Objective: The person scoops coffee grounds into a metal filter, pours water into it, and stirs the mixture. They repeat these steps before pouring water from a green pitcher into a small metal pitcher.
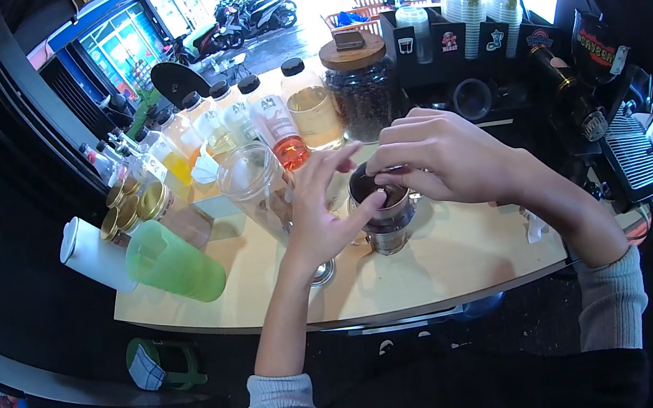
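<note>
In the head view, a round cup-like vessel with a dark interior and a shiny, see-through lower part stands on the counter between my hands. My left hand is at its left side, fingers spread, with the thumb tip right at the rim. From above right, my right hand reaches over the opening, its thumb and fingers pinched together at the mouth; I cannot tell what is in the pinch. Just behind my left hand stands a tall clear container, partly covered by it. A round metal base shows below my left wrist.
A green tumbler and a white tumbler stand at the left. Gold-lidded jars, several black-capped bottles and a wooden-lidded jar of dark beans line the back. Stacked plastic cups and a coffee machine are at right.
</note>
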`<state>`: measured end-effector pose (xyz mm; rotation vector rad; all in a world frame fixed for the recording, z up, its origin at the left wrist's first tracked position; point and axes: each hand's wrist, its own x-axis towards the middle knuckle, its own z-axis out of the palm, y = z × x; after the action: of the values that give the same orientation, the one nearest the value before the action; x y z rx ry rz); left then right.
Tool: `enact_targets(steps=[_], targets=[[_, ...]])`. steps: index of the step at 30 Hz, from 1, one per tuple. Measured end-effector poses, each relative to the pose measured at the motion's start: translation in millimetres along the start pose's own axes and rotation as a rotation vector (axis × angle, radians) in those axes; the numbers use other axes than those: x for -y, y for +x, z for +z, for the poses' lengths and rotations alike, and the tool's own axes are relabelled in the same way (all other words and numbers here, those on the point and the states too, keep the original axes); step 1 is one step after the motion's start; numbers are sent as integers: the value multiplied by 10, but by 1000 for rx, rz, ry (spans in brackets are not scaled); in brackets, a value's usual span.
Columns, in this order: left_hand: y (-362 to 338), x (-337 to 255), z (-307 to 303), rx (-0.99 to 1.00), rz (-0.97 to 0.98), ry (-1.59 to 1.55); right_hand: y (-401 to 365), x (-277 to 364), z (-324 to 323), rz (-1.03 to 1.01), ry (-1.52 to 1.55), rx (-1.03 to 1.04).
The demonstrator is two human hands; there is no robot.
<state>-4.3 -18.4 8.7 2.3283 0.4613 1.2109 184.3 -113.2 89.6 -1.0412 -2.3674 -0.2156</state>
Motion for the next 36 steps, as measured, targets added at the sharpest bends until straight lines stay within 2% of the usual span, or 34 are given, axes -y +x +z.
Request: enact_targets(steps=[2,4,7,9,10,12,14,16,18,20,21,23,27,29,30,32,36], targets=[[38,-64,-25,26,43,121,45,8,12,5,-2,15],[74,-31,-7,2,253,268,64,14,13,10,-9,29],[110,-66,-25,-36,331,337,43,21,-12,28,82,-30],[113,-15,-51,-32,312,328,-30,-3,-71,274,304,-88],[118,-3,-64,-27,290,319,-129,-76,-22,275,301,-91],[107,-62,-97,-43,257,313,-464,-378,287,468,330,-267],[91,-87,-134,-123,173,235,-861,-581,687,619,142,-221],[92,-31,-140,-157,211,246,-1080,-616,951,659,135,-203],[84,-39,-147,-176,148,228,-1134,-570,1020,703,134,-183],[74,-60,-157,-188,122,213,-1077,-469,994,877,295,-260],[74,-65,-155,-202,98,195,-1095,-500,1025,880,295,-261],[81,-52,-153,-225,112,217,-1167,-627,1164,704,85,-317],[69,-41,-158,-301,139,253,-1221,-828,1370,663,17,-279],[57,-75,-181,-308,113,234,-1175,-782,1404,1050,540,-182],[44,-87,-186,-311,88,208,-1184,-797,1446,1045,542,-176],[19,-65,-193,-320,94,226,-1235,-861,1539,977,851,-376],[-26,-40,-218,-332,78,208,-1172,-835,1296,918,854,-425]])
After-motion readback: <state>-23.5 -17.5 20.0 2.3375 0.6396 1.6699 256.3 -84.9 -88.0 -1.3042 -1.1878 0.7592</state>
